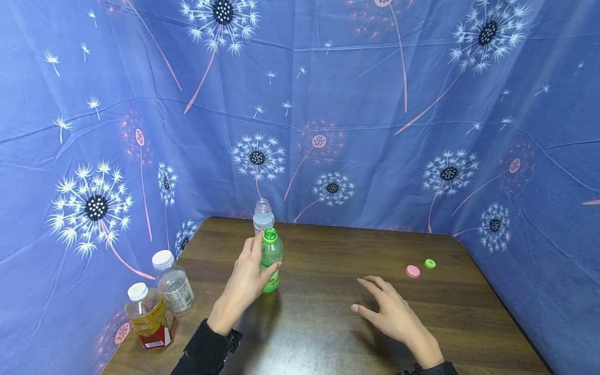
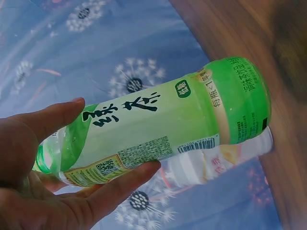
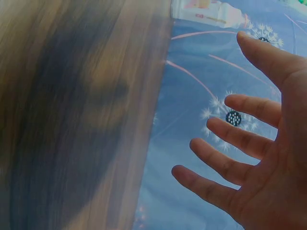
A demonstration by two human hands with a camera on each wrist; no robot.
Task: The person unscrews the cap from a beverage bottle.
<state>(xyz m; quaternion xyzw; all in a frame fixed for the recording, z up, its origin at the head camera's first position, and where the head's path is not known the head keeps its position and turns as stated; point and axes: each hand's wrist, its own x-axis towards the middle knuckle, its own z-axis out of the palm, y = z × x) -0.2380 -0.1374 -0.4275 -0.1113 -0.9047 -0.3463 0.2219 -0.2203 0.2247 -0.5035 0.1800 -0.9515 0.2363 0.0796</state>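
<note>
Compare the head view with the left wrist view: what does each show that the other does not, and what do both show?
Only the head view shows the right grip, the pink cap, the green cap and the two white-capped bottles.

Only the left wrist view shows the QR code and large dark characters on the green bottle.

Both show the left grip holding that bottle, another bottle behind it, the brown table and the dandelion cloth.

A brown table (image 1: 328,260) carries bottles (image 1: 177,292) and caps (image 1: 413,271).
</note>
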